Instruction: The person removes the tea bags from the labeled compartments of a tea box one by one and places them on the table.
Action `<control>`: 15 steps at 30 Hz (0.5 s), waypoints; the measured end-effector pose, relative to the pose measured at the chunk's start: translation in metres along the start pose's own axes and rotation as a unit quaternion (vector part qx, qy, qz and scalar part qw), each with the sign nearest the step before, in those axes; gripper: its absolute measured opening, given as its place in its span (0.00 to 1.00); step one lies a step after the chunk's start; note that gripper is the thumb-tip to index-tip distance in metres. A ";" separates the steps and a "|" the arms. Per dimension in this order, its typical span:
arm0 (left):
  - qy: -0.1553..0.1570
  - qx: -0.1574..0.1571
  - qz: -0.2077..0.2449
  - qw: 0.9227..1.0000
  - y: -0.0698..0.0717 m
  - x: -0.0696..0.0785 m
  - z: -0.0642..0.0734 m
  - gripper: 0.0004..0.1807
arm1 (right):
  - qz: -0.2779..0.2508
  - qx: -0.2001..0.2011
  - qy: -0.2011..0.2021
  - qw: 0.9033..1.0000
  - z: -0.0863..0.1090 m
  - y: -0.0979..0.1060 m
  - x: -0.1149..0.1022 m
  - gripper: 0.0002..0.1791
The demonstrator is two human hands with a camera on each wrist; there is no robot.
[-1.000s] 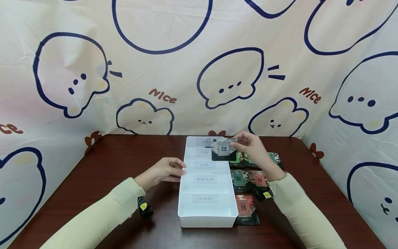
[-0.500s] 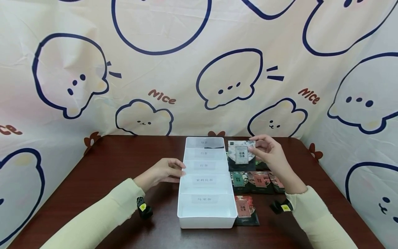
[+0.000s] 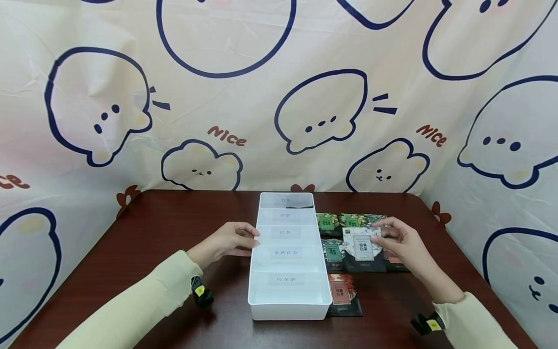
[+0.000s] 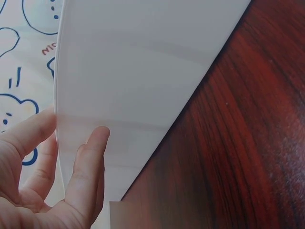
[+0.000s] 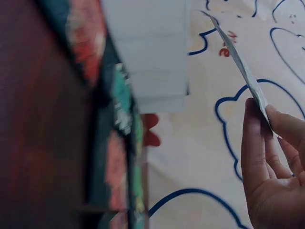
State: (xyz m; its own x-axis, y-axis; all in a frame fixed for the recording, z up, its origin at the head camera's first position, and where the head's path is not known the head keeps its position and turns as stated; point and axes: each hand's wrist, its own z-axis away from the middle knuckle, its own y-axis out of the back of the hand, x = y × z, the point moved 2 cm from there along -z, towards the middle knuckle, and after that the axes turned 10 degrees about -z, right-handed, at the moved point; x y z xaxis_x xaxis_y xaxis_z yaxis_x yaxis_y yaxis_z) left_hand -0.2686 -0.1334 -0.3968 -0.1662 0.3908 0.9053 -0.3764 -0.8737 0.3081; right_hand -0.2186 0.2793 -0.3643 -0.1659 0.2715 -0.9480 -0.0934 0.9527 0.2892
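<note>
A long white storage box (image 3: 287, 311), split into several labelled compartments, stands mid-table. My left hand (image 3: 228, 240) grips its left side: in the left wrist view the thumb (image 4: 97, 143) lies on the outer wall while other fingers meet the rim. My right hand (image 3: 401, 242) pinches a white-and-black tea sachet (image 3: 363, 249) by its right edge, face towards me, over the sachets right of the box. The right wrist view shows this sachet (image 5: 240, 67) nearly edge-on between thumb and fingers.
Right of the box lie green sachets (image 3: 328, 222) at the back, a teal sachet (image 3: 333, 253) and others in the middle, and a red sachet (image 3: 342, 293) in front. A dark strip (image 3: 299, 207) shows in the farthest compartment. A cartoon-printed cloth (image 3: 261, 111) hangs behind.
My right hand has carried the white-and-black sachet from over the box's far end to the right and towards me, uncovering the green sachets. The left hand has stayed at the box.
</note>
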 end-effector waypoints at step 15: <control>-0.004 -0.003 0.001 1.000 0.000 0.001 0.001 0.17 | 0.018 -0.050 -0.173 0.983 0.032 0.023 0.037 0.27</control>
State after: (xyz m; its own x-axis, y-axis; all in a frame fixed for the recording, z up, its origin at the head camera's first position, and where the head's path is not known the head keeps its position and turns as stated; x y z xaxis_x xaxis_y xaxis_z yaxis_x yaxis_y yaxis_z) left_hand -0.2679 -0.1335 -0.3959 -0.1598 0.3868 0.9082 -0.3807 -0.8730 0.3048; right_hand -0.1955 0.3159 -0.3966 0.1720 0.3521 -0.9200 -0.1916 0.9281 0.3193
